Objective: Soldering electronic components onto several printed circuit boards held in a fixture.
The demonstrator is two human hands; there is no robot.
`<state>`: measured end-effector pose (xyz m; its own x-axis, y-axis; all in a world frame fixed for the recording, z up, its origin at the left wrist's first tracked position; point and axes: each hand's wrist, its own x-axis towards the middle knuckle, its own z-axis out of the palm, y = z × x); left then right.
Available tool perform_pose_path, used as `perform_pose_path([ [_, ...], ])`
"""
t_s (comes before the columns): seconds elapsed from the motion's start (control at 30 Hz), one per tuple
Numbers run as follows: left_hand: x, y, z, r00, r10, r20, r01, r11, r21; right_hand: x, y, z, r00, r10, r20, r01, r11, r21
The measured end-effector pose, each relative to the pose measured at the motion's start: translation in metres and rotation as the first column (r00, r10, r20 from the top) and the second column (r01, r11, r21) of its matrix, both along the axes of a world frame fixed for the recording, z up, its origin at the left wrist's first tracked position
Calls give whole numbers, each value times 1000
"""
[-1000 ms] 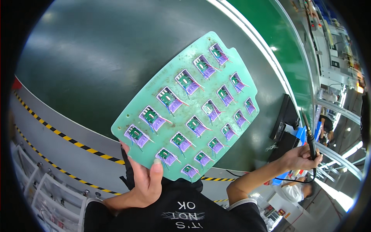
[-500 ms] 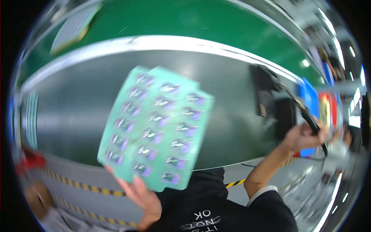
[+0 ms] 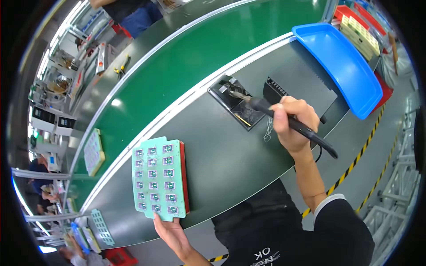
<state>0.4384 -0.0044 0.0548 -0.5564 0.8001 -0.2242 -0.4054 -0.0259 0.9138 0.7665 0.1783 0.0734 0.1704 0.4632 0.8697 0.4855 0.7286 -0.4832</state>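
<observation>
Green circuit panel [image 3: 160,178] now lying flat on grey bench [image 3: 230,164], lower left of frame, on red base; earlier held up tilted in air. Left hand [image 3: 171,230] pinches panel's near edge. Right hand [image 3: 293,124], centre right, closed around black soldering iron [image 3: 284,117], tip now over small black tray [image 3: 237,106]; earlier at far right. Blue tray [image 3: 341,66] upper right.

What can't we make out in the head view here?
- Soldering iron grip: covered by the right hand.
- Red tray: under the green circuit panel; only its edge shows.
- Panel's near edge: behind left hand fingers.
- Black tip-cleaning stand contents: too small.
- Far benches: fisheye rim warps them.
</observation>
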Motion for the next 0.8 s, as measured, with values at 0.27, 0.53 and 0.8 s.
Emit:
perform_pose_path([
  [0.27, -15, 8, 13, 995, -17, -98, 16, 1000, -6, -4, 7, 16, 998, 46, -45, -51, 992, -115],
  [0.53, -19, 30, -10, 993, -105, -59, 109, 991, 72, -22, 21, 2, 990, 85, -116, -126, 902, -412],
  [0.8, -40, 47, -20, 983, -185, -16, 186, 971, 151, -37, 11, -11, 973, 160, -169, -228, 798, -558],
])
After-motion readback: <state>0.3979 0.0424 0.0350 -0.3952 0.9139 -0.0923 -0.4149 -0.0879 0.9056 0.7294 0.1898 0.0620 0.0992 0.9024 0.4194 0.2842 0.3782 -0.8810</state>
